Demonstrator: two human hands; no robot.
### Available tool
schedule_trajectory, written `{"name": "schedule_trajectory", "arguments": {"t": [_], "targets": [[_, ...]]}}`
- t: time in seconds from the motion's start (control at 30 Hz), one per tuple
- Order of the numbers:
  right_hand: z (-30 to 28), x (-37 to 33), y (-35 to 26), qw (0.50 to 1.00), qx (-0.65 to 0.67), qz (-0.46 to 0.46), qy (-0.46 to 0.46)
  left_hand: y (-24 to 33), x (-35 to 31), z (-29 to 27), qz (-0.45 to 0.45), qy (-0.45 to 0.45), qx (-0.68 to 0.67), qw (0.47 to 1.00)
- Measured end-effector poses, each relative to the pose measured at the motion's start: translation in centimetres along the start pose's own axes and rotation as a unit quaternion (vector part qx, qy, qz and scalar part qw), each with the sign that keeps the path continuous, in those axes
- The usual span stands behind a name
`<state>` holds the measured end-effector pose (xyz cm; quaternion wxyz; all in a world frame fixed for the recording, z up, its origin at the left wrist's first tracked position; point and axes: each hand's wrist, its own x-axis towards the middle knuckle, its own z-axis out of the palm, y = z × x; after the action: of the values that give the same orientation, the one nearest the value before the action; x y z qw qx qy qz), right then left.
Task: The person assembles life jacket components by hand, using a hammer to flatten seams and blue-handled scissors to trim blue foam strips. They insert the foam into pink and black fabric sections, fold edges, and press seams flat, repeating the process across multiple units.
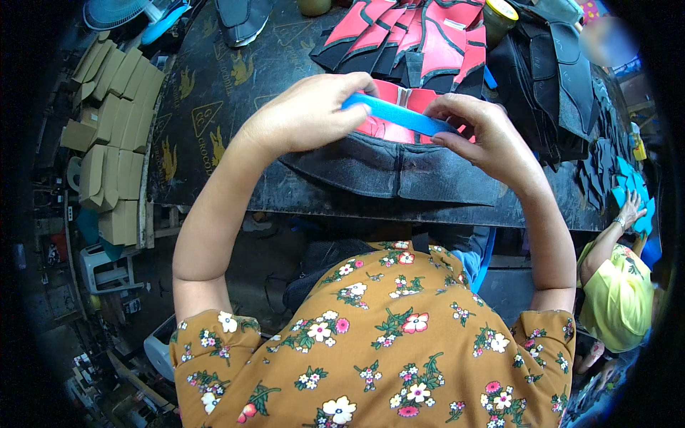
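Note:
A bright blue flat strip (pixel 399 115) is stretched between my two hands, sloping down to the right. My left hand (pixel 307 114) pinches its left end between thumb and fingers. The right end sits in the curled fingers of my right hand (pixel 481 135). Just under the strip lies a black sewn piece (pixel 349 167) with a pink-red inner side and a seam down its middle, along the table's near edge. What the hands cover of this piece is hidden.
Overlapping pink-and-black cut pieces (pixel 446 43) lie beyond my hands on the dark table (pixel 214 93). Black pieces (pixel 542 85) are stacked at right, near a yellow-lidded jar (pixel 499 18). Cardboard boxes (pixel 118 167) line the left. Far right, a co-worker's hand (pixel 630 209) touches blue pieces (pixel 628 178).

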<state>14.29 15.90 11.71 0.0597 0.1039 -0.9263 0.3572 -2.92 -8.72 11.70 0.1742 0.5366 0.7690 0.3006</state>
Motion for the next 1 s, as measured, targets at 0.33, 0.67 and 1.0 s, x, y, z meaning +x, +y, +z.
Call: {"name": "schedule_trajectory", "arguments": {"t": [0.33, 0.67, 1.0], "targets": [[2.7, -0.2, 1.3, 0.964, -0.254, -0.075, 0.000, -0.3, 2.1, 3.3, 0.122, -0.015, 0.230, 0.966], [0.9, 3.3, 2.9, 0.968, -0.187, -0.044, -0.161, -0.3, 5.0, 1.3, 0.069, -0.165, 0.176, 0.968], [0.0, 4.3, 2.7, 0.966, -0.150, 0.010, -0.209, -0.2, 4.6, 1.7, 0.053, -0.140, 0.174, 0.973]]}}
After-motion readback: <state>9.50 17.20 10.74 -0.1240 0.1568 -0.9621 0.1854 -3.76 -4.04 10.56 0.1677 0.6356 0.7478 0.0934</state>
